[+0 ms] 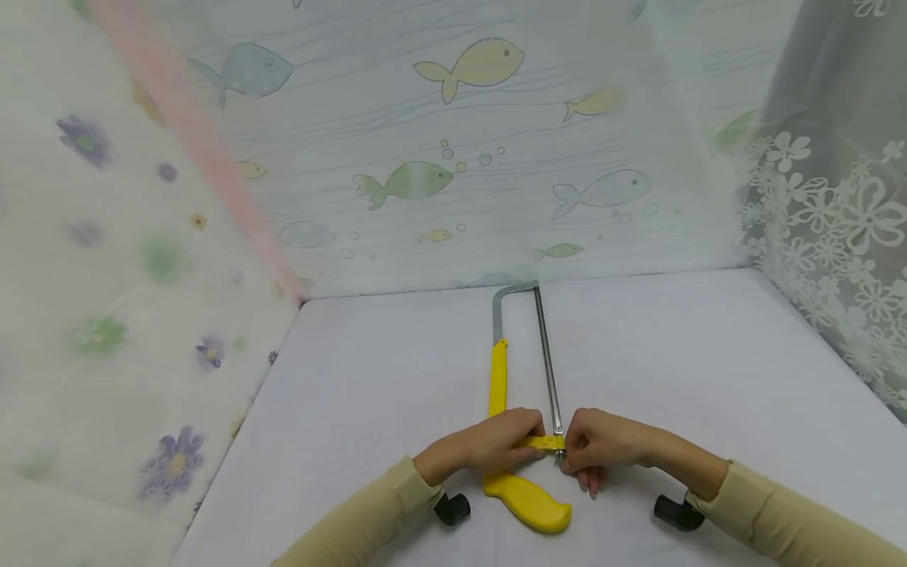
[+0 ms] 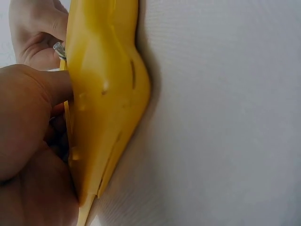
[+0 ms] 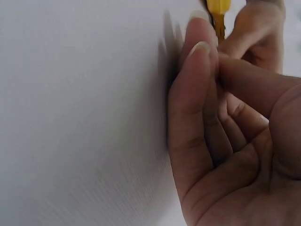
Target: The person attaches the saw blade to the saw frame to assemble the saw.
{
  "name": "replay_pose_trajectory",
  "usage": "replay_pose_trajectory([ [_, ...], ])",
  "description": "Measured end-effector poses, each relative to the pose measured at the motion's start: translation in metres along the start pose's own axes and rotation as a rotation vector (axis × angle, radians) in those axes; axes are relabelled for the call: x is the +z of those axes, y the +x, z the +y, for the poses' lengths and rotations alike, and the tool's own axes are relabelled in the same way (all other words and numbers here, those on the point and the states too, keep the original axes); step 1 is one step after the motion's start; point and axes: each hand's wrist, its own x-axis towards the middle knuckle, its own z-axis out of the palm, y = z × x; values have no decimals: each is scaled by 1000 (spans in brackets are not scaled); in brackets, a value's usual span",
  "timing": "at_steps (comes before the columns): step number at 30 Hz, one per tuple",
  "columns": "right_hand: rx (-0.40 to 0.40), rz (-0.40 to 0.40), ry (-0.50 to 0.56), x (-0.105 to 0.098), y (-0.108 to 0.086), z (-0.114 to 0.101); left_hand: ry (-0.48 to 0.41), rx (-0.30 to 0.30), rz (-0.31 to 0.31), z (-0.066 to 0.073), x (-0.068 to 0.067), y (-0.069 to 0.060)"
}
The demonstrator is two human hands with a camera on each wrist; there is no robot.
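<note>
A hacksaw with a yellow handle [image 1: 531, 504] and a grey metal frame [image 1: 497, 315] lies on the white surface, its far end pointing away from me. The dark blade [image 1: 546, 354] runs along its right side. My left hand [image 1: 496, 442] reaches over the yellow frame and grips the short yellow crosspiece [image 1: 546, 442]. With thumb and fingertips, my right hand [image 1: 605, 442] pinches the small metal wing nut [image 1: 560, 455] at the blade's near end. The left wrist view shows the handle [image 2: 103, 94] up close; in the right wrist view my fingers [image 3: 188, 122] hide the nut.
The white tabletop [image 1: 383, 362] extends around the saw. A fish-print curtain [image 1: 453, 157] hangs at the back edge, a flower-print sheet [image 1: 142, 315] on the left and lace [image 1: 836, 213] on the right. Black wrist devices [image 1: 453, 509] sit under both sleeves.
</note>
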Motion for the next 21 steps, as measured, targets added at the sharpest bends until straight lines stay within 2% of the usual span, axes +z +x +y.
replay_pose_trajectory([
  [6,62,-5,100,3,0,1,-14,-9,-14,0,0,0],
  [14,172,64,97,7,3,-5,-26,3,-16,1,-1,0],
  [21,241,145,59,10,5,-11,14,7,-9,1,-1,-1],
])
